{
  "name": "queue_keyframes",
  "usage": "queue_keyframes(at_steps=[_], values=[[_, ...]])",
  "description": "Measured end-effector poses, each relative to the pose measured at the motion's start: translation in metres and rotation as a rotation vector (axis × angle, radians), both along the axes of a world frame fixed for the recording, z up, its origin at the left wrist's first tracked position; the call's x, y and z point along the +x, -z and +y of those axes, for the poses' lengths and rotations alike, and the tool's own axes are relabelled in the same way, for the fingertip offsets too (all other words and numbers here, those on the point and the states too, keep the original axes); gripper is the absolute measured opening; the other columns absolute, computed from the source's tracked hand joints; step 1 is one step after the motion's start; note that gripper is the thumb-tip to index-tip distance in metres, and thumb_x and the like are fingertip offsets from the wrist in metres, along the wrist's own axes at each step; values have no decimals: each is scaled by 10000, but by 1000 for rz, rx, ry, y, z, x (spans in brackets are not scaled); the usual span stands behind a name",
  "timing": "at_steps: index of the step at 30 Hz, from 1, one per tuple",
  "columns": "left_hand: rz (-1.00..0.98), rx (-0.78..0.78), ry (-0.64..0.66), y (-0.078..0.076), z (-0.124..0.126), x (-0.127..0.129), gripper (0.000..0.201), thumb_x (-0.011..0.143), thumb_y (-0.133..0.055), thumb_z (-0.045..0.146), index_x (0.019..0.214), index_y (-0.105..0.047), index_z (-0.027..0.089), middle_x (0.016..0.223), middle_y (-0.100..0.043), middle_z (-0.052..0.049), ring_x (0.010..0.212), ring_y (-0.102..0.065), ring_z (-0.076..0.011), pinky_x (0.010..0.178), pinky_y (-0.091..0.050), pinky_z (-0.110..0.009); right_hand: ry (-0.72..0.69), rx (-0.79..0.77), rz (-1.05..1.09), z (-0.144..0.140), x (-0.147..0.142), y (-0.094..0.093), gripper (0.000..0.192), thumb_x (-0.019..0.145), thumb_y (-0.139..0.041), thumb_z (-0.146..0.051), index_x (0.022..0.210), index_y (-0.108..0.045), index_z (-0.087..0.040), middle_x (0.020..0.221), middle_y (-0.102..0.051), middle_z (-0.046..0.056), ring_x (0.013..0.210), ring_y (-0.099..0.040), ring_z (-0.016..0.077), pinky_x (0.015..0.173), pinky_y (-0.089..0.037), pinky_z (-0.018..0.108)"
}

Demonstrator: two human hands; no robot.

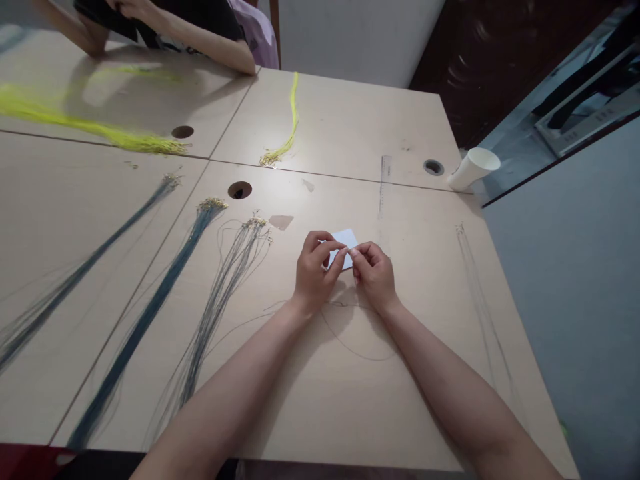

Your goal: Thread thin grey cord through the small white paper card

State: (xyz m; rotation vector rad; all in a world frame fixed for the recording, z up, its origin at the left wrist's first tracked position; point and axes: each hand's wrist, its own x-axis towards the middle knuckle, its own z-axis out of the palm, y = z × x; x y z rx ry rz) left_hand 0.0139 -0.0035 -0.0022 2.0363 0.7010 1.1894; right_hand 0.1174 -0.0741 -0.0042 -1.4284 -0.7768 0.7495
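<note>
Pinching a small white card (347,239) from both sides, the left hand (314,275) and the right hand (374,275) sit close together over the counter (350,400), fingertips nearly meeting at the card's near edge. Both hands are narrowed to a pinch, thumb against forefinger; a thin dark cord (350,347) loops on the counter just behind the wrists and seems to run up between them, though whether either hand grips it as well as the card is too fine to tell.

As a judgement, the work looks to be in its early part: one cord is in hand, and far more lie untouched. To the left of the left hand are three dark cord bundles (150,313) laid out lengthwise, each tipped with small gold fittings. A few loose cords (483,313) lie to the right of the right hand. Beyond the hands are two yellow bundles (287,127), one clear ruler (384,183) and one paper cup (473,170) tipped on its side. Another person's arm (200,40) rests at the far edge.
</note>
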Motion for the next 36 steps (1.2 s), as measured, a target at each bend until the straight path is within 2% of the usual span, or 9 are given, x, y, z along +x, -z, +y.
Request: queue_keyframes(at_steps=[12,24,36], values=[[5,-11,-2,-2,-1,0,105,817,-546,212,878,-615,160,905,-508,-36,550,-418,-32,524,-422,-193,13,22,63,0,2,0,159,801,-542,-327,724,-512,-191,451,-436,-87,371,-389,65,400,-314,205],[-15,2,26,0,0,0,55,794,-574,199,829,-604,169,916,-512,-33,529,-381,-27,509,-404,-196,7,9,69,1,2,-1,159,799,-537,-324,712,-504,-195,453,-435,-84,376,-387,67,410,-316,209],[26,122,6,4,2,1,62,816,-542,191,848,-588,165,909,-515,-38,535,-402,-33,512,-400,-199,17,-1,82,2,2,1,152,786,-539,-310,696,-492,-197,443,-433,-87,366,-385,68,393,-308,205]])
